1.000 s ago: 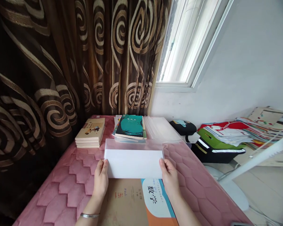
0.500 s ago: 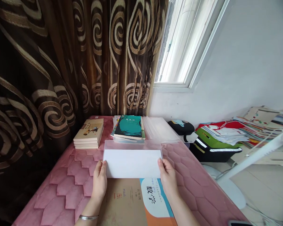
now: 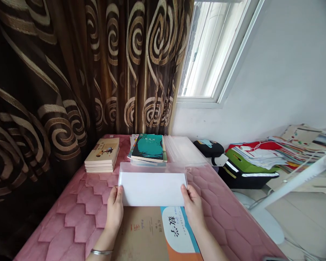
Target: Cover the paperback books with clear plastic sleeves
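A clear plastic book cover with a white paper liner [image 3: 153, 186] lies across the top of an open book [image 3: 154, 232] on the pink quilted surface [image 3: 78, 214]. My left hand [image 3: 114, 212] grips the cover's left edge, thumb on top, with a bracelet on the wrist. My right hand [image 3: 193, 208] holds the right edge the same way. The book shows a brown inner side at left and a white, blue and orange cover with printed characters at right.
Behind the cover lie a stack of tan books [image 3: 103, 154], a teal book on a pile [image 3: 149, 147] and more clear covers [image 3: 184, 149]. A brown swirl curtain [image 3: 70, 72] hangs at left. Bags and piled papers [image 3: 260, 156] sit at right under the window.
Both hands and the cover stay almost in place; the view has shifted slightly.
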A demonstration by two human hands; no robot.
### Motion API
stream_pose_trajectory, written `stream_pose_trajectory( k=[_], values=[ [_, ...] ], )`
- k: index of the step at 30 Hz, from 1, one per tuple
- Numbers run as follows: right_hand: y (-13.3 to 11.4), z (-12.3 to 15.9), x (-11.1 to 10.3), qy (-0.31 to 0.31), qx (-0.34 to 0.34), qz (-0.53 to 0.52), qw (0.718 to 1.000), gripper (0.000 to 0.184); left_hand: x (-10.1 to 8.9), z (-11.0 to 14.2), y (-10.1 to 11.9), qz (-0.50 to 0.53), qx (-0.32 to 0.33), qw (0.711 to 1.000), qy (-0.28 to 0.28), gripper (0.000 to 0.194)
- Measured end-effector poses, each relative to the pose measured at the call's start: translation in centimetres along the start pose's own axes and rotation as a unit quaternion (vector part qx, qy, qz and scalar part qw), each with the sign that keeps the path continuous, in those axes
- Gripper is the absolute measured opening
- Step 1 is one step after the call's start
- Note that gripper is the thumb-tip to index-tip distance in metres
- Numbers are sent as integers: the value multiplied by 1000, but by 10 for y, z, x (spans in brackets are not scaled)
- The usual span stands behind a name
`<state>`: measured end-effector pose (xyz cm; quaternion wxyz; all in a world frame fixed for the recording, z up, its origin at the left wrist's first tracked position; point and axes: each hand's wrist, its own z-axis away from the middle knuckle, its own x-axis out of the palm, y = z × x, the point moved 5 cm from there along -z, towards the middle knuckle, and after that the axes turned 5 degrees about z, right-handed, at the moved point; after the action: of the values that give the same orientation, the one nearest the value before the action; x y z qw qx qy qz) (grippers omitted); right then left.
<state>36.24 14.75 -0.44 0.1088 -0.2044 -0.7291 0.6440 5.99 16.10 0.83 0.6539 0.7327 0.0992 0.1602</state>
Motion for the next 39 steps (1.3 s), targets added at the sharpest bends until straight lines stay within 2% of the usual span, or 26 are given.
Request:
stream_pose_trajectory(
  k=[12,19,23,27,35,39],
  values=[
    [-5,4,1,-19,10,-29,999,39,1,-1,-2,11,5,1000,4,56],
    [2,-1,0,8,4,21,1000,45,-3,0,0,1,-1,1000,25,51],
    [2,1,0,-1,3,4,1000,40,0,0,0,-12,17,1000,-8,51],
    [2,1,0,-5,3,-16,1000,37,1,-2,-2,-18,21,1000,-6,53],
    [7,-1,0,26,0,29,999,44,-1,1,2,-2,5,1000,27,56],
    [6,-1,2,24,13,13,1000,42,0,2,2,-2,8,1000,10,54]
  ],
)
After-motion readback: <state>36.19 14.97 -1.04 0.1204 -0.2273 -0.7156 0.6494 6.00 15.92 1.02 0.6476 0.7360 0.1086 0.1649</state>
